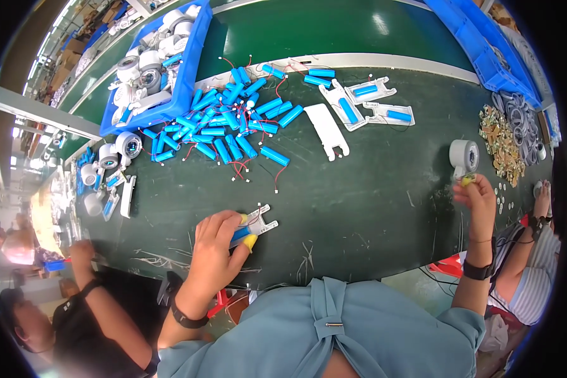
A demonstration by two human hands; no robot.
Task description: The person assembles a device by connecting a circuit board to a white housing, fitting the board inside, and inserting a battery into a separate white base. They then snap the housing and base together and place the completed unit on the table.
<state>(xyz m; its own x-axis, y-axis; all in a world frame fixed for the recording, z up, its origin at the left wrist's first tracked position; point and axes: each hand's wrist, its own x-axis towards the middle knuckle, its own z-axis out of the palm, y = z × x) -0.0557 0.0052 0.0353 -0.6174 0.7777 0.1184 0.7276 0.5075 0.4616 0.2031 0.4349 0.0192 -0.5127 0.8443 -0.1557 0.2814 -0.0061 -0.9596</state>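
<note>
My left hand [217,249], with yellow covers on the thumb and a fingertip, grips a white plastic half-shell [263,225] low over the near table. A blue cylindrical battery [240,235] with a thin red wire lies in that shell, partly hidden by the fingers. At the right, my right hand [477,194] pinches the narrow lower end of a white round-headed unit [463,155], which looks like a small fan head. Yellow shows at those fingertips too. Whether a smaller part is also between them cannot be made out.
Wired blue batteries [223,126] lie heaped mid-left, below a blue crate [198,47] of white units. White shells [326,131] lie at far centre. Small circuit boards [501,148] and grey rings [524,126] are piled right. People sit on both sides; one's forearm [110,315] is left.
</note>
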